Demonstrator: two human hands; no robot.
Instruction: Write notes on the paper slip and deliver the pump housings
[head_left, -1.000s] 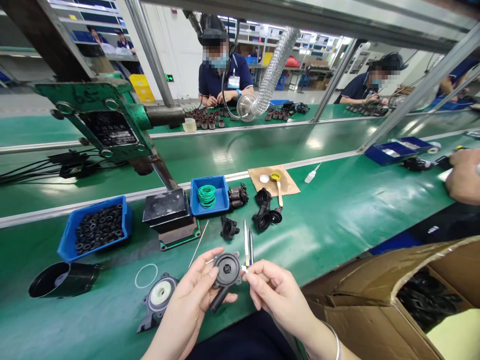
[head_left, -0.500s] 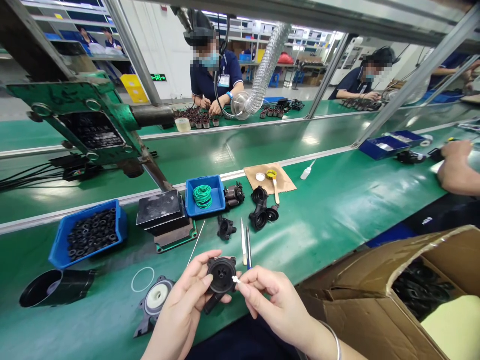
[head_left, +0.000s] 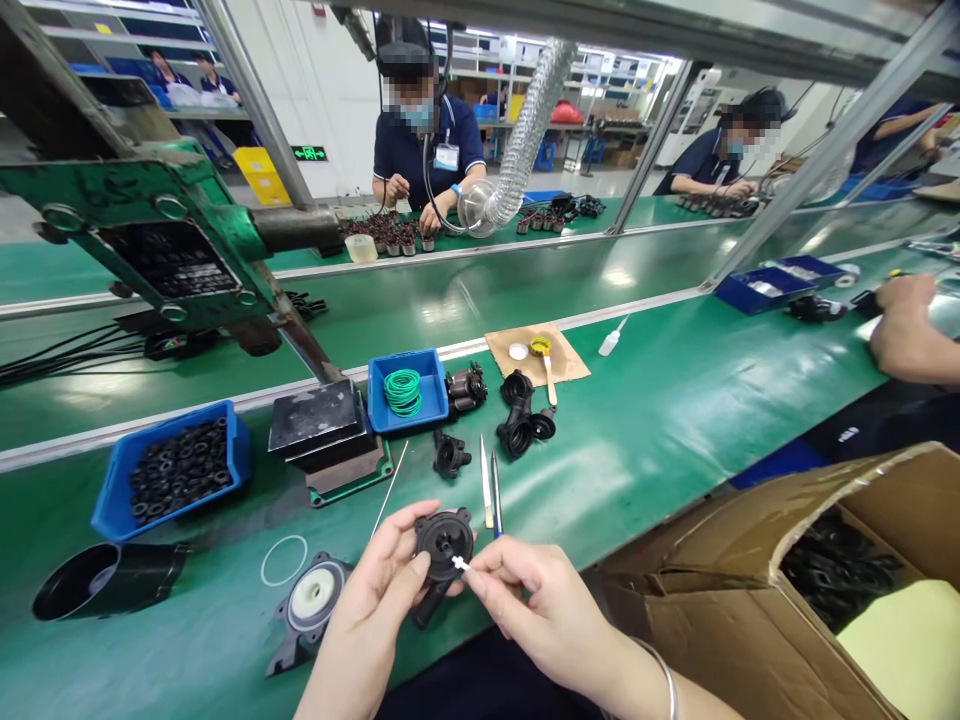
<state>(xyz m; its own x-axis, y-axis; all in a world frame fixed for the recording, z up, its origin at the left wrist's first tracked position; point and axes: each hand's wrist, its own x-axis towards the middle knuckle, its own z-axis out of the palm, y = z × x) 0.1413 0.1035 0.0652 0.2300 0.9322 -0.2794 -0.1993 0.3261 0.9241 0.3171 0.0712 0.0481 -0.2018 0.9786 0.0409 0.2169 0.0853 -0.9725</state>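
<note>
My left hand [head_left: 386,585] is closed around a round black plastic housing [head_left: 437,537], its hollow side turned up and a spout pointing down. Between the thumb and fingertips of my right hand [head_left: 529,590] is a small white plastic piece [head_left: 460,564], held over the housing's cavity near its right rim. Whether it touches the housing, I cannot tell. Left of my left hand lies another black housing with a white disc [head_left: 313,597] in it, and a thin white ring [head_left: 283,560] beside it. Tweezers [head_left: 496,490] and a pale pointed blade [head_left: 486,480] lie beyond my hands.
Blue bins hold green rings [head_left: 403,392] and black rings [head_left: 180,470]. A green press [head_left: 172,240] stands at the left above a black block [head_left: 319,418]. An open cardboard box [head_left: 690,640] is at the right. A co-worker's forearm [head_left: 911,330] reaches in at the right.
My right hand has moved slightly left, bringing the white piece from the housing's right edge to over its cavity. My left hand still holds the housing.
</note>
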